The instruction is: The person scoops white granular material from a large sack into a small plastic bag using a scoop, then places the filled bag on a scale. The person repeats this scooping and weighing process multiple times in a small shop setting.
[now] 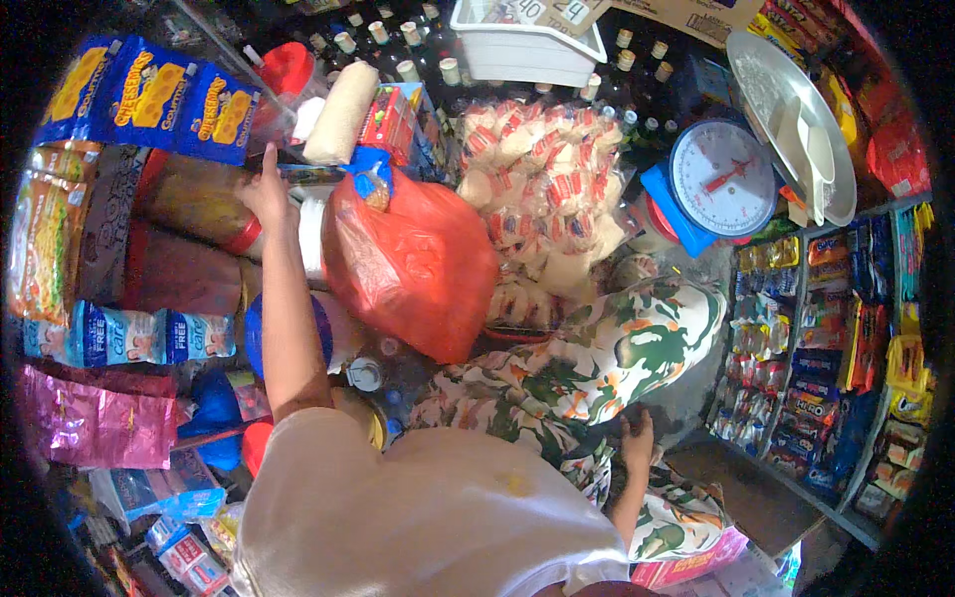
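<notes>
My left arm stretches far out to the left, over stacked jars. At its end my left hand (267, 191) has the index finger extended toward a hanging strip of blue and yellow snack packets (159, 98), a little apart from it. Beside that hand lies a large jar (199, 204) with a red lid. A full red plastic bag (413, 259) sits just right of my left forearm. My right hand (638, 440) rests low beside my patterned trouser leg, fingers loosely apart, and nothing shows in it.
Bagged pale goods with red labels (542, 179) are piled ahead, before several bottles and a white bin (529, 50). A dial scale (723, 179) with a metal pan (761, 80) stands at right. Sachet racks (796, 348) line the right; pink packets (99, 418) hang left.
</notes>
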Available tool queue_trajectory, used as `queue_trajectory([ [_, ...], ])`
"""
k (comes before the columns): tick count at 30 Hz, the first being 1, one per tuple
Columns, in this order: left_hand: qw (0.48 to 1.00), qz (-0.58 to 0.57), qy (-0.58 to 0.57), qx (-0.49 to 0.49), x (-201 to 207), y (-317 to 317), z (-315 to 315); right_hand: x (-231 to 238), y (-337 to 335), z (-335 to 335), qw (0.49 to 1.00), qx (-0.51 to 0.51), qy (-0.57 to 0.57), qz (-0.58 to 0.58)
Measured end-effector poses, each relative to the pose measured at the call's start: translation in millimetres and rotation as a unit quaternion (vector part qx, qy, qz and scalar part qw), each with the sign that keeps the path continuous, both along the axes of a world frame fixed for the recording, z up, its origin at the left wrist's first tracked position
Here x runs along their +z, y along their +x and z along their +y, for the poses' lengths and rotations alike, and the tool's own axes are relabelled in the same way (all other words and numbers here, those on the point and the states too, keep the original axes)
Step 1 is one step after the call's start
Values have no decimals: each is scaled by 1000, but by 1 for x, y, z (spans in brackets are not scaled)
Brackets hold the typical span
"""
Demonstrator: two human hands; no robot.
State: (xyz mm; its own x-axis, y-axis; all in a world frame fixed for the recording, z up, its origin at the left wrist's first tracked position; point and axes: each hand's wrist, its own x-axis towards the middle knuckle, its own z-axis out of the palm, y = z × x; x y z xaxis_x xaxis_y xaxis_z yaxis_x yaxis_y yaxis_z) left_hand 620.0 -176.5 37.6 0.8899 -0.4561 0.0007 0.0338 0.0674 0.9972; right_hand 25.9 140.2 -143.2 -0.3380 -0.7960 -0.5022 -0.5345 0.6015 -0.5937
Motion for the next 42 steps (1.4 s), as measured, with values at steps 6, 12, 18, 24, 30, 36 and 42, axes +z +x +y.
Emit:
queue_trajectory([
  [6,996,23,13,-85,-4,52,-35,9,2,-9,999,40,-4,1],
  [12,918,313,-235,-65,-34,79,-46,11,6,-1,999,13,27,-21],
  [18,839,358,-404,-69,-51,99,-33,-13,-2,13,997,44,-35,-45],
  [24,981,141,-125,36,-24,56,13,-31,-9,13,1000,23,16,1],
  [30,959,-213,-158,-99,43,-60,65,-23,-5,13,996,80,11,-39],
  [36,915,-23,-211,-343,81,-105,-28,-33,-14,12,990,83,110,12],
  [42,811,-493,128,-288,136,-216,-156,-23,5,26,986,-16,151,70],
])
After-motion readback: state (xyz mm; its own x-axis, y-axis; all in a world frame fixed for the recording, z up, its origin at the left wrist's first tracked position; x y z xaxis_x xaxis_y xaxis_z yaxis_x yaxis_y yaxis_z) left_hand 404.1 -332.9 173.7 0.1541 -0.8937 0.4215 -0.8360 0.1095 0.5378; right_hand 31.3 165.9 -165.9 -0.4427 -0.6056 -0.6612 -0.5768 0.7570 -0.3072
